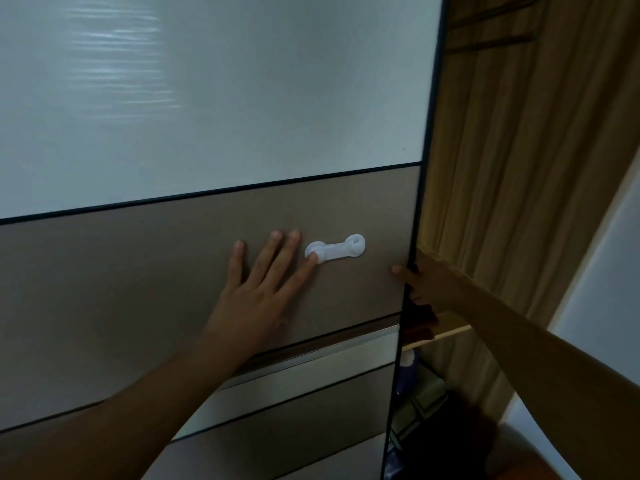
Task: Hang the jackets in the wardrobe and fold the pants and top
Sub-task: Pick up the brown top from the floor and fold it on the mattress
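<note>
The wardrobe's sliding door fills most of the view, white above and brown in its middle band. My left hand lies flat on the brown band with straight fingers, the forefinger tip touching a white plastic latch. My right hand grips the door's dark right edge, thumb on the front face and fingers hidden behind it. Through the gap on the right I see the wooden wardrobe interior, with dark clothing low down. No jacket, pants or top can be made out clearly.
A wooden shelf crosses the interior just below my right hand. A white wall or panel stands at the far right. White and brown door panels continue below my left arm.
</note>
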{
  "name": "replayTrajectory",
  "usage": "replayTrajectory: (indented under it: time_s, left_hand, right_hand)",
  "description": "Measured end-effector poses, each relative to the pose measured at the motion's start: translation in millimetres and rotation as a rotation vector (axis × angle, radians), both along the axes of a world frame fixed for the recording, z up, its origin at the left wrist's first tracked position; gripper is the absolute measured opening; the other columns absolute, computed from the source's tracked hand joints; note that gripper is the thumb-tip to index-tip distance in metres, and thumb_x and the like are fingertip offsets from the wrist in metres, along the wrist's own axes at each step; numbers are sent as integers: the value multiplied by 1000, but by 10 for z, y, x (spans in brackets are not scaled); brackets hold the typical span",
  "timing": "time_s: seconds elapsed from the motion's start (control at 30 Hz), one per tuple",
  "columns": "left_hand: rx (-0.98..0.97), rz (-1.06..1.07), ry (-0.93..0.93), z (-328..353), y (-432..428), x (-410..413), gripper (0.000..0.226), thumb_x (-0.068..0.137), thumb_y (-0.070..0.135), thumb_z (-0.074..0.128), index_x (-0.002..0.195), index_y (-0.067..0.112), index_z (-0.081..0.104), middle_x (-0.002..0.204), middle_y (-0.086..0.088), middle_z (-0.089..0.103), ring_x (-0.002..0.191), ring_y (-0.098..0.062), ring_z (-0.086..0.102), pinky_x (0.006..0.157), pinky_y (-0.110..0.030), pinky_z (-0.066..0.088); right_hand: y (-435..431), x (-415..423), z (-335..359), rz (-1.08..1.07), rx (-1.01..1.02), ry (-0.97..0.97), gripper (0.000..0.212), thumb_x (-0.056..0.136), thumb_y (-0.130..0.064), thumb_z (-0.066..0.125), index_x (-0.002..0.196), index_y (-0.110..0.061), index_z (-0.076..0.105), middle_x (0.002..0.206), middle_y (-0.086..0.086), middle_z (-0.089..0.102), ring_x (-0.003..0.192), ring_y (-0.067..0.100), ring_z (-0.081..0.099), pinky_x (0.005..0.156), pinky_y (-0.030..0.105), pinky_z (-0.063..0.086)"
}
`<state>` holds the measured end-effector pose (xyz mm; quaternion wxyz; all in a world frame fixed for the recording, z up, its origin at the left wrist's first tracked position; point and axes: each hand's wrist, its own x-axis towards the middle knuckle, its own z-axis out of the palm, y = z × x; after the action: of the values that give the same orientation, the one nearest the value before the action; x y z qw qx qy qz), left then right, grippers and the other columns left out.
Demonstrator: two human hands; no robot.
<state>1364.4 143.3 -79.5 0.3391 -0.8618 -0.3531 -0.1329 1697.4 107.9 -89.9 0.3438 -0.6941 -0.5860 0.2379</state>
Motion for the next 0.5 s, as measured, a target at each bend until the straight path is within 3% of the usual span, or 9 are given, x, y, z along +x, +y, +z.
replayTrajectory:
  time_s: [0.07, 0.13, 0.2, 0.27, 0.37, 0.5]
  left_hand:
    - [18, -19, 0, -17, 30, 279, 136, 55, 43, 94, 161, 20, 12, 168, -18, 3, 154, -38, 3, 117, -69, -5]
    - [41, -39, -5, -30, 47, 561, 136, 55, 43, 94, 161, 20, 13, 168, -17, 4, 154, -38, 4, 117, -68, -3]
    - [54, -47, -5, -39, 57, 844, 136, 55, 44, 93, 161, 20, 12, 168, -17, 4, 154, -38, 5, 117, -68, -1]
    - [66, -58, -4, -42, 66, 1123, 133, 58, 44, 91, 162, 20, 11, 168, -18, 3, 154, -38, 4, 117, -68, -3]
    - [85, -71, -4, -40, 68, 1519, 130, 60, 43, 90, 161, 18, 13, 168, -18, 3, 154, -38, 3, 117, -66, -9]
    - [98, -69, 11, -42, 63, 1999, 127, 63, 39, 88, 161, 17, 10, 167, -19, 1, 154, -38, 2, 117, -66, -9]
  right_hand:
    - [-19, 288, -30, 17, 30, 17, 40, 103, -37, 54, 141, -32, 46, 134, -1, 60, 120, 19, 62, 90, 21, 53]
    - [-41, 552, -55, 61, 86, 10, 27, 99, -40, 54, 123, -49, 46, 125, -18, 59, 111, -5, 62, 82, 7, 50]
    - [-58, 789, -83, 37, 80, 54, 30, 100, -38, 52, 127, -46, 41, 123, -25, 53, 105, -18, 56, 81, 0, 44]
    - [-72, 995, -138, -27, 70, 69, 42, 103, -39, 50, 142, -34, 37, 132, -15, 53, 110, -9, 55, 93, 6, 43]
    - [-97, 1307, -277, -103, 74, 102, 78, 94, -62, 52, 155, -19, 31, 146, -5, 50, 129, 14, 52, 113, 38, 43]
    - [-72, 1740, -559, -184, 99, 139, 107, 80, -78, 60, 158, -16, 23, 152, 4, 48, 135, 20, 51, 114, 48, 43]
